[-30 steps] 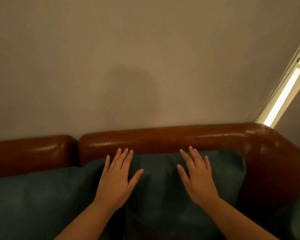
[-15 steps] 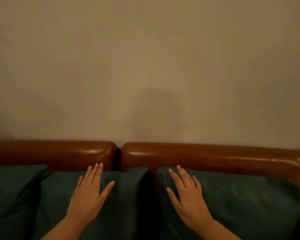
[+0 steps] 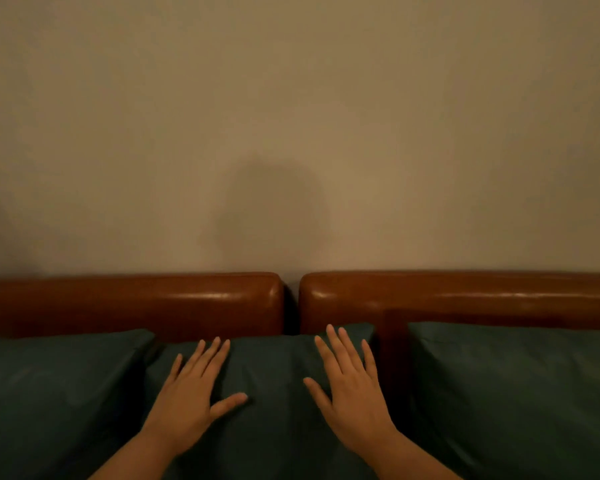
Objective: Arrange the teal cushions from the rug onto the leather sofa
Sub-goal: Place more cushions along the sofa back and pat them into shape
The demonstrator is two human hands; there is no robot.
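Both the left hand (image 3: pixel 191 400) and right hand (image 3: pixel 352 393) lie flat, fingers spread, on the middle cushion (image 3: pixel 274 368) against the sofa (image 3: pixel 465 299), gripping nothing.

Dim, warm light; soft shadow (image 3: pixel 274 216) on wall (image 3: pixel 291 98); sofa (image 3: pixel 201 296) glints.

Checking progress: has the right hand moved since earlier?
Yes. The right hand shifted left, toward the backrest gap, from the right cushion onto the middle cushion.

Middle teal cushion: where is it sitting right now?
In the head view, the middle teal cushion leans against the sofa backrest, straddling its centre gap, under the left hand and right hand.
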